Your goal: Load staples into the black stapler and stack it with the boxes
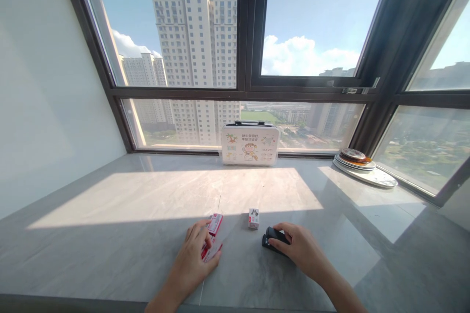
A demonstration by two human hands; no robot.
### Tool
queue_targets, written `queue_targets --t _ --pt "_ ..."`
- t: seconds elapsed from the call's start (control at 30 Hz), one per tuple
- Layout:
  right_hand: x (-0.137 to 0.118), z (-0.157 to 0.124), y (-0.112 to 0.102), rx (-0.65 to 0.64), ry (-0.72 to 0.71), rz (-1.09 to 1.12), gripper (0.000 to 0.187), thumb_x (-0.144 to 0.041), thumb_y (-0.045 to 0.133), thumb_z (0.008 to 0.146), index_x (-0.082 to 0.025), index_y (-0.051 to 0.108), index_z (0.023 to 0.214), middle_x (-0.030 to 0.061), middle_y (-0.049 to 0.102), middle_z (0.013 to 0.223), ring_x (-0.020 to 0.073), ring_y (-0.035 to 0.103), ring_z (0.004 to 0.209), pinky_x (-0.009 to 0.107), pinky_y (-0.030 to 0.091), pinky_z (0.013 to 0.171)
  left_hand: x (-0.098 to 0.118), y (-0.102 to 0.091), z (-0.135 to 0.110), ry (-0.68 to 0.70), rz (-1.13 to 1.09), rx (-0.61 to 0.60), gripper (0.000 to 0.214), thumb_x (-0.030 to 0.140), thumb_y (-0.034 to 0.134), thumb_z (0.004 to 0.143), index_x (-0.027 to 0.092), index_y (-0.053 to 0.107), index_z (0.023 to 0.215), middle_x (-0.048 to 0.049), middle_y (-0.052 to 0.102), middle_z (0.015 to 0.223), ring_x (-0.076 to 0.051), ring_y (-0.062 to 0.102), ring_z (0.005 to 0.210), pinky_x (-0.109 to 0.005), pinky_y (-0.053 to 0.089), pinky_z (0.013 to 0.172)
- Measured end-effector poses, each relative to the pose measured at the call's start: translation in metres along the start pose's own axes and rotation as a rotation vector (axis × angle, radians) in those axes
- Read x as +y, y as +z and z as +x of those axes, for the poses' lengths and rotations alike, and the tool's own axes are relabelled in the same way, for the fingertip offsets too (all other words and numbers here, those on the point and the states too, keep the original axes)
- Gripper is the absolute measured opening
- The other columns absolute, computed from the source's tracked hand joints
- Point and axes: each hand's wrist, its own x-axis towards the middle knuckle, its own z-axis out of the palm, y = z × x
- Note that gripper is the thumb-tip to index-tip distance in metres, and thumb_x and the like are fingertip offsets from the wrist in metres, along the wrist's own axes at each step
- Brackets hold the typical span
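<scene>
My left hand [193,259] rests on the grey marble sill, fingers curled around a small red and white box [215,223] that it holds tilted up; a second red and white box [213,250] lies under its fingers. My right hand [299,249] covers a small black stapler-like object [273,238] lying on the sill, fingers closed over its back. Between the two hands stands a tiny white box [253,218] with red print, untouched.
A white cartoon-printed carry case [249,145] stands against the window at the back centre. A stack of plates [362,166] sits at the back right. The window frame and a white wall on the left border the sill [147,195].
</scene>
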Motion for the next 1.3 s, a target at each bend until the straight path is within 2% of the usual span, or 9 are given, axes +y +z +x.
queue_targets --t 0.1,0.17,0.23,0.43,0.6,0.67,0.77,0.97,1.3 --pt "0.000 0.000 0.000 0.003 0.003 -0.018 0.032 -0.053 0.064 0.084 -0.027 0.075 0.097 -0.0012 0.060 0.067 0.0167 0.055 0.062 0.027 0.029 0.057 -0.002 0.010 0.004 0.026 -0.088 -0.075 0.020 0.025 0.057 0.087 0.023 0.060 0.107 -0.0066 0.048 0.149 -0.025 0.038 0.144 -0.043 0.041 0.112" --pt "0.001 0.000 0.001 0.003 0.004 -0.023 0.031 -0.052 0.065 0.083 -0.026 0.075 0.098 -0.0017 0.059 0.066 0.0163 0.054 0.061 0.027 0.028 0.056 0.001 0.018 0.005 0.027 -0.075 -0.089 0.045 0.025 0.053 0.091 0.023 0.048 0.136 -0.0079 0.045 0.152 -0.023 0.037 0.145 -0.045 0.036 0.118" --pt "0.002 0.000 0.000 -0.005 0.002 -0.017 0.029 -0.049 0.065 0.084 -0.026 0.075 0.098 -0.0025 0.057 0.063 0.0157 0.053 0.059 0.027 0.028 0.056 0.008 0.028 0.006 0.040 -0.034 -0.083 0.057 0.027 0.049 0.095 0.024 0.034 0.150 -0.0079 0.045 0.154 -0.023 0.037 0.145 -0.048 0.030 0.122" --pt "0.002 -0.004 -0.004 0.003 0.032 0.032 0.029 -0.048 0.060 0.086 -0.023 0.075 0.090 -0.0031 0.053 0.057 0.0145 0.050 0.055 0.027 0.025 0.053 0.057 0.061 0.022 0.069 0.035 -0.021 0.065 0.032 0.043 0.099 0.028 0.017 0.159 -0.0062 0.035 0.161 -0.027 0.028 0.150 -0.051 0.032 0.120" --pt "0.014 -0.011 0.008 0.140 0.142 0.125 0.047 -0.062 0.052 0.089 -0.020 0.074 0.083 -0.0030 0.046 0.053 0.0144 0.046 0.053 0.026 0.027 0.051 0.093 0.089 0.038 0.046 0.057 0.049 0.057 0.036 0.040 0.102 0.031 0.027 0.156 -0.0072 0.039 0.158 -0.031 0.029 0.149 -0.055 0.036 0.117" --pt "0.018 -0.016 0.020 0.185 0.215 0.267 0.055 -0.068 0.047 0.089 -0.020 0.074 0.092 -0.0023 0.048 0.054 0.0148 0.047 0.051 0.026 0.031 0.049 0.099 0.096 0.038 0.038 0.071 0.080 0.051 0.035 0.039 0.102 0.031 0.035 0.153 -0.0071 0.041 0.156 -0.030 0.029 0.149 -0.055 0.036 0.117" --pt "0.015 -0.020 0.041 0.097 0.295 0.576 0.066 -0.074 0.042 0.089 -0.019 0.068 0.113 -0.0014 0.055 0.058 0.0153 0.049 0.044 0.026 0.037 0.042 0.100 0.099 0.032 0.032 0.093 0.112 0.046 0.032 0.039 0.103 0.030 0.041 0.149 -0.0069 0.043 0.155 -0.028 0.029 0.149 -0.053 0.037 0.118" --pt "-0.026 -0.008 0.080 0.012 0.178 0.728 0.067 -0.076 0.040 0.090 -0.021 0.066 0.118 0.0030 0.064 0.068 0.0193 0.057 0.049 0.030 0.046 0.045 0.081 0.089 0.007 0.007 0.122 0.137 0.046 0.023 0.038 0.102 0.027 0.042 0.148 -0.0098 0.043 0.154 -0.029 0.031 0.148 -0.052 0.041 0.115" --pt "-0.126 0.032 0.136 -0.121 -0.042 0.732 0.053 -0.059 0.033 0.099 -0.026 0.063 0.127 0.0058 0.072 0.090 0.0267 0.067 0.086 0.038 0.055 0.074 -0.027 0.027 -0.011 -0.055 0.155 0.178 0.044 0.023 0.033 0.103 0.027 0.043 0.145 -0.0069 0.045 0.151 -0.023 0.033 0.147 -0.047 0.040 0.117"
